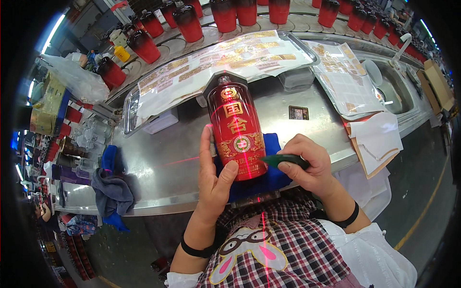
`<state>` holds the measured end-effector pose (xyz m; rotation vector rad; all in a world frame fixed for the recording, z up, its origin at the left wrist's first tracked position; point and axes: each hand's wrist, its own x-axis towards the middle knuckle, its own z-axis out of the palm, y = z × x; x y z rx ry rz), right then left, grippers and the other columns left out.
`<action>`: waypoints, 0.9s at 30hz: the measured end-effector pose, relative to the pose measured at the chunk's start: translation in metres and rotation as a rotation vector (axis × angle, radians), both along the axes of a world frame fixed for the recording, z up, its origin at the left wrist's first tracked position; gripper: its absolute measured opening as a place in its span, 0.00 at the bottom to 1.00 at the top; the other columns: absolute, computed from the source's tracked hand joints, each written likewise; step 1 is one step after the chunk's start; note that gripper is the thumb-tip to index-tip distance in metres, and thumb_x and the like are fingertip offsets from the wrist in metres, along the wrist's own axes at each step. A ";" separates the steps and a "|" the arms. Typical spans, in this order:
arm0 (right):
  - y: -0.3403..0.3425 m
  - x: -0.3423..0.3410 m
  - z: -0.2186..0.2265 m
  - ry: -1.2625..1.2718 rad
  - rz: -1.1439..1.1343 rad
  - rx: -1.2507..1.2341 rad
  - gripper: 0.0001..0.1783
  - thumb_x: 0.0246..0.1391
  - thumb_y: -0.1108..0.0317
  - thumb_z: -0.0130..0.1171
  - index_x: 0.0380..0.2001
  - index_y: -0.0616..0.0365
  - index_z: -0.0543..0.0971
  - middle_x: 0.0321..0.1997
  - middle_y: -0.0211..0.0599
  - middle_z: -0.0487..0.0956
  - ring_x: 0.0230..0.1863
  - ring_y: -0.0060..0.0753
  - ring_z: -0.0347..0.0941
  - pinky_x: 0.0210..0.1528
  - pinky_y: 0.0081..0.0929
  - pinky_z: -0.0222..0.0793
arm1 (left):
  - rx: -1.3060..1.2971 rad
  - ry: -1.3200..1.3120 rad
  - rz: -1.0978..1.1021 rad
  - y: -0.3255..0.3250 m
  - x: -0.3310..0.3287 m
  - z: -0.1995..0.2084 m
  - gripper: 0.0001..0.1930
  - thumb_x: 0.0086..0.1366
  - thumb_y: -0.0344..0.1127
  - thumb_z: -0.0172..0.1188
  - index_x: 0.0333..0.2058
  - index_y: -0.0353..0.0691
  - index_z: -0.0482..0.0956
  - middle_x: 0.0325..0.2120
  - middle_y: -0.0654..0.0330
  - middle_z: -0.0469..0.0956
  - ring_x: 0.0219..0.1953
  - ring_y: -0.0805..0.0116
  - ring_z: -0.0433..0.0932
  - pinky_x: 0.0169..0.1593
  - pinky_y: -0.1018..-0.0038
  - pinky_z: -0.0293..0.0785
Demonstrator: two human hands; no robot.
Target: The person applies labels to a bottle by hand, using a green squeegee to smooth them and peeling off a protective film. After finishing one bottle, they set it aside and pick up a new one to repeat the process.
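Note:
A red glass bottle [236,139] with gold lettering and ornament leans back in front of me, its neck against a dark angular rest [210,87]. My left hand [212,170] grips its lower left side, fingers along the edge and thumb on the front. In my right hand [307,163] is a dark green scraper-like tool [288,160], its thin tip touching or very near the bottle's lower right side. A blue cloth [272,144] lies under the bottle's base. Thin red laser lines cross the bottle and my apron.
Sheets of gold decals [225,60] cover a metal tray behind the bottle, with more sheets [343,77] on a tray to the right. A sink [396,91] stands far right. Red-and-black bottles [187,21] line a conveyor beyond. A grey towel [113,189] hangs at the left edge.

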<state>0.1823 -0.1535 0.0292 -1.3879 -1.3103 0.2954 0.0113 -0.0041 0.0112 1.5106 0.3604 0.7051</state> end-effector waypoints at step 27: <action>-0.004 0.013 0.000 -0.184 0.192 0.074 0.17 0.38 0.72 0.72 0.37 0.56 0.82 0.33 0.33 0.75 0.35 0.36 0.71 0.37 0.30 0.65 | -0.121 -0.040 0.024 0.003 0.001 -0.006 0.36 0.72 0.43 0.48 0.69 0.33 0.42 0.67 0.49 0.51 0.66 0.61 0.58 0.67 0.67 0.53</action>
